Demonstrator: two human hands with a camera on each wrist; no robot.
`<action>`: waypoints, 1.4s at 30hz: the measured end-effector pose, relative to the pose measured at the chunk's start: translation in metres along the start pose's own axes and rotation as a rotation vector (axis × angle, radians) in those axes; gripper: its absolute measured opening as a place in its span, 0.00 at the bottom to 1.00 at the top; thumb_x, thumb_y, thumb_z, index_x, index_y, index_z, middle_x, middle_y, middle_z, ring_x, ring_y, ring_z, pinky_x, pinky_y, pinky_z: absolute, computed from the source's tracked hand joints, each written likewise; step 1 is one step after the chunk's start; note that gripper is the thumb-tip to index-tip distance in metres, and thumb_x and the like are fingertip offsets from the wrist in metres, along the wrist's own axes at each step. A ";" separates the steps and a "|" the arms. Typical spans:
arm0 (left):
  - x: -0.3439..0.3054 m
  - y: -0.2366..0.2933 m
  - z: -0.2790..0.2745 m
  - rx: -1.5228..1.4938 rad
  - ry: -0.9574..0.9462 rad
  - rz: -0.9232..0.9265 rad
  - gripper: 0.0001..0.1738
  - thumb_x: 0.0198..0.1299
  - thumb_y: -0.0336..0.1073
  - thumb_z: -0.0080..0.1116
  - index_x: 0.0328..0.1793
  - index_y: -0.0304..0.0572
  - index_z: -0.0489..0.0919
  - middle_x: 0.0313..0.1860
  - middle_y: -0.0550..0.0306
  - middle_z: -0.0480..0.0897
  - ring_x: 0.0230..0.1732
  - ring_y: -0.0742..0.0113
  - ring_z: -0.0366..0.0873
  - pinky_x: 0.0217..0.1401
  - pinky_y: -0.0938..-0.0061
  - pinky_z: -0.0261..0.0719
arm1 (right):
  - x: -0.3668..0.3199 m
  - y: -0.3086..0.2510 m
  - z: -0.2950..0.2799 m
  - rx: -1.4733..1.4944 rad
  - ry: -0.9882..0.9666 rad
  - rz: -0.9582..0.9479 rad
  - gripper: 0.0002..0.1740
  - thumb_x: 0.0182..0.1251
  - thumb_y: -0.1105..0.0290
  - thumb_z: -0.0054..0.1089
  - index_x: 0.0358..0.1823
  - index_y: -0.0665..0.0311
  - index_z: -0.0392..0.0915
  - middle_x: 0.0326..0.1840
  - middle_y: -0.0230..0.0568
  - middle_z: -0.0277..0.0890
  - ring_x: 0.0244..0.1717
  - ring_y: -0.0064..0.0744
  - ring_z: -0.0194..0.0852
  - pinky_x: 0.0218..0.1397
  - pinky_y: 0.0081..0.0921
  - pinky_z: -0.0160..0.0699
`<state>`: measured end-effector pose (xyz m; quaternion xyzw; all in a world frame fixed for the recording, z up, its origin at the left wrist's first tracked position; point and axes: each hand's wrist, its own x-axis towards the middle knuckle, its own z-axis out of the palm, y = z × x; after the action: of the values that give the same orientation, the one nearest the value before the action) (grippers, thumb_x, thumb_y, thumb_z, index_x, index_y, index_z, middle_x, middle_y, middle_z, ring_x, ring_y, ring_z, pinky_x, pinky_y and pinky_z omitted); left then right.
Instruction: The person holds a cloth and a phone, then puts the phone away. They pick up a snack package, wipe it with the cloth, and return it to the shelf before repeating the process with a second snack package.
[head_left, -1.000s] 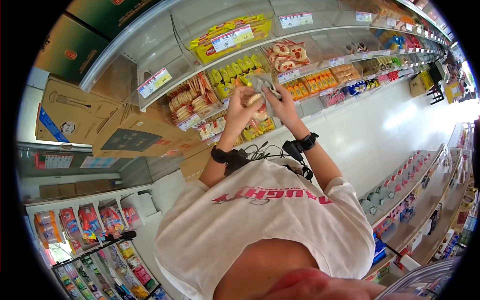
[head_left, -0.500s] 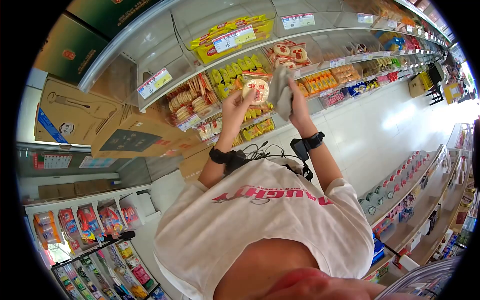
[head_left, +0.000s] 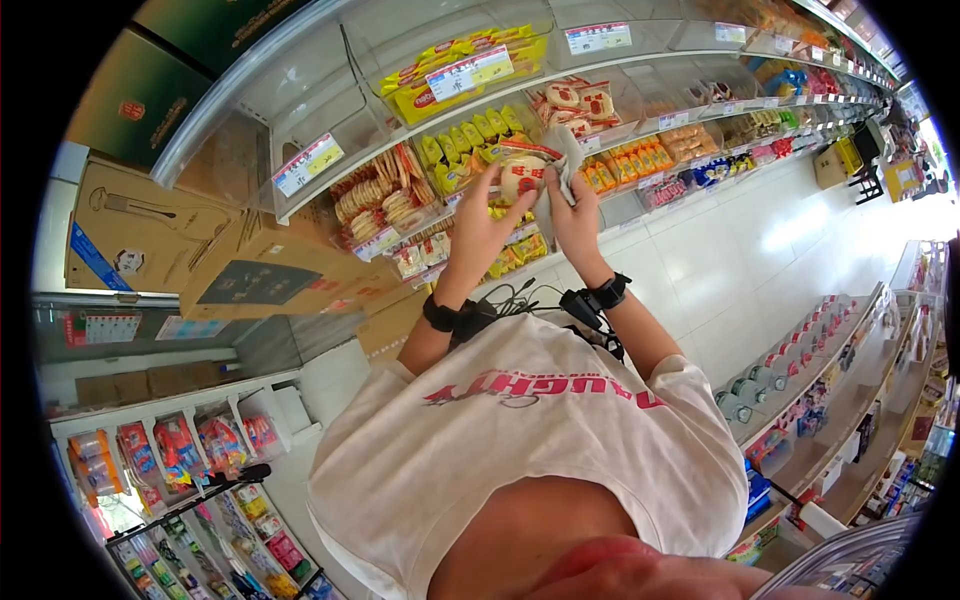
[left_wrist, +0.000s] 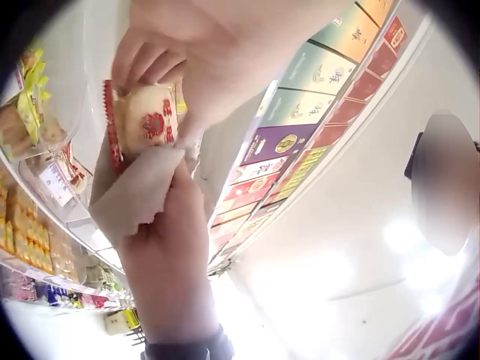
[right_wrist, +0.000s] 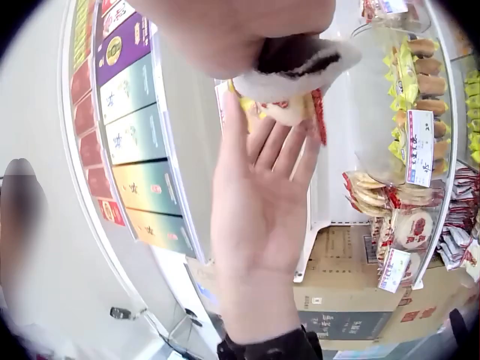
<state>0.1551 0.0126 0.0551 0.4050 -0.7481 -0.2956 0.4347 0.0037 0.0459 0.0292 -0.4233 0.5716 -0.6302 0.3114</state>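
A round rice cracker in a clear packet with red print [head_left: 522,178] is held between the thumb and fingers of my left hand [head_left: 482,228]. My right hand [head_left: 577,222] grips a grey cloth [head_left: 563,165] against the packet's right side. In the left wrist view the cloth [left_wrist: 139,191] covers the lower part of the packet [left_wrist: 150,116], whose red crimped edge shows at the left. From the right wrist view, the left hand [right_wrist: 266,187] supports the packet from beneath, its palm showing, and the right hand [right_wrist: 247,30] presses the cloth on from above.
Clear bins of wrapped snacks line the shelf [head_left: 590,60] in front, including yellow packets [head_left: 465,75] and more rice crackers [head_left: 385,195]. Cardboard boxes [head_left: 150,220] stand at the left. Tiled floor [head_left: 740,230] and another shelf with jars [head_left: 790,365] lie to the right.
Half a second ago the cloth was apart from the packet, at its right, with the cracker facing up. The right hand has moved left, bringing the cloth back onto the packet.
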 end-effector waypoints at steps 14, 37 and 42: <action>-0.008 0.034 -0.006 -0.250 -0.296 -0.185 0.24 0.75 0.50 0.51 0.55 0.31 0.78 0.38 0.47 0.82 0.39 0.60 0.79 0.47 0.68 0.76 | 0.009 0.038 0.014 -0.222 -0.278 -0.171 0.28 0.80 0.57 0.45 0.70 0.72 0.67 0.59 0.54 0.75 0.60 0.46 0.72 0.64 0.33 0.68; 0.012 0.018 -0.016 -0.450 0.169 -0.265 0.23 0.74 0.45 0.58 0.27 0.40 0.68 0.20 0.73 0.58 0.24 0.83 0.52 0.25 0.78 0.48 | -0.018 0.002 -0.016 0.684 -0.310 0.463 0.17 0.78 0.61 0.56 0.61 0.62 0.74 0.60 0.37 0.76 0.56 0.28 0.77 0.57 0.32 0.78; 0.014 0.010 -0.016 -0.423 0.220 -0.281 0.25 0.73 0.47 0.59 0.25 0.39 0.69 0.20 0.74 0.59 0.24 0.84 0.51 0.25 0.77 0.47 | -0.018 -0.033 -0.016 1.030 -0.365 0.674 0.20 0.79 0.57 0.53 0.65 0.59 0.70 0.55 0.34 0.77 0.57 0.28 0.76 0.57 0.34 0.81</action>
<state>0.1621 0.0035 0.0760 0.4348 -0.5544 -0.4568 0.5431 0.0006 0.0744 0.0586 -0.1170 0.2348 -0.6093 0.7483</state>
